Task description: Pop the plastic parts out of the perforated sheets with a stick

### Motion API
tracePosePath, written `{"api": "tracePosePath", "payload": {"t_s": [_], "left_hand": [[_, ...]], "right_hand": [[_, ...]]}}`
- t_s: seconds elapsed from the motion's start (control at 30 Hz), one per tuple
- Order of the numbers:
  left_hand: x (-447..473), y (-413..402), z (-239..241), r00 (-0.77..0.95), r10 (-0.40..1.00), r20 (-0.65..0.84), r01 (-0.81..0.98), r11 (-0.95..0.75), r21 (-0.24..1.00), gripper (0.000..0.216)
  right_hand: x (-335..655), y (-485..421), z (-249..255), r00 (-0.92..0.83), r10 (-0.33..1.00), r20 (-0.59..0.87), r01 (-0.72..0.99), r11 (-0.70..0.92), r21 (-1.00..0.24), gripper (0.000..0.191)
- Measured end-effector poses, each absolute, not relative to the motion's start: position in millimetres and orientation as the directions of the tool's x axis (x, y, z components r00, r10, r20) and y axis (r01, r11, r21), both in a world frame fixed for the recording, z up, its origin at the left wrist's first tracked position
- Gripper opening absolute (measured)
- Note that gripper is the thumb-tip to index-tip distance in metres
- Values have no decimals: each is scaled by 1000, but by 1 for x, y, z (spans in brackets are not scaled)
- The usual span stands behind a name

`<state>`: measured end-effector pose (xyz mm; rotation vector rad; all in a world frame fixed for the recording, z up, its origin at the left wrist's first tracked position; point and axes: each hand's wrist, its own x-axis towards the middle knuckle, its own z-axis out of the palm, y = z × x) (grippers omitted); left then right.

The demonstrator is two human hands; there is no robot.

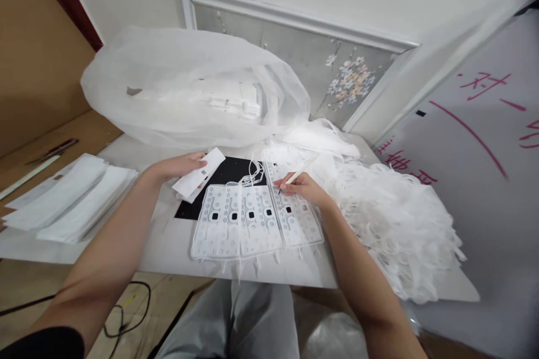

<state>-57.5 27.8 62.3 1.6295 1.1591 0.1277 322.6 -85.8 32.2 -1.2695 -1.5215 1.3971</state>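
My left hand (185, 165) is closed around a small bundle of flat white strips (199, 176), the top one with a small dark cutout. Between the fingers of my right hand (304, 186) is a slim white pen-like tool (293, 177); its dark tip is down at a printed white sheet (261, 219). This sheet has rows of grey round marks and several dark square openings. Thin white loops (252, 173) lie at its top edge, and a black mat (236, 167) shows partly from under it. Whether the tip touches the sheet, I cannot tell.
Stacks of flat white pieces (86, 196) lie at the left, with a knife-like tool (53, 150) behind them. A big translucent bag (177, 84) fills the back of the table. Tangled white scraps (396, 224) heap up at the right, beside a whiteboard (475, 179).
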Motion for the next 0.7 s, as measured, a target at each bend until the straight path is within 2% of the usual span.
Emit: {"api": "tracePosePath", "payload": {"t_s": [0.13,0.27,0.37,0.5,0.6,0.7], "left_hand": [[-58,34,54,417,798,-436,797,-89,598,63],[-51,29,53,309,867,-391,915,-158,371,58],[-41,18,54,237,921,-309,965,-186,186,60],[-31,6,53,170,951,-258,985,-172,15,57],[-21,-1,56,123,984,-128,990,-131,-52,56],[3,-13,58,247,967,62,968,-249,23,52]], "right_hand": [[322,-86,32,-287,949,-128,203,-71,-977,28],[324,-85,31,-273,954,-122,204,-67,-977,30],[328,-83,30,-207,974,-92,218,-45,-975,33],[333,-79,26,-112,993,-44,276,-12,-961,35],[331,-77,20,-86,996,-19,350,13,-937,35],[324,-75,13,-58,998,29,440,52,-896,35]]}}
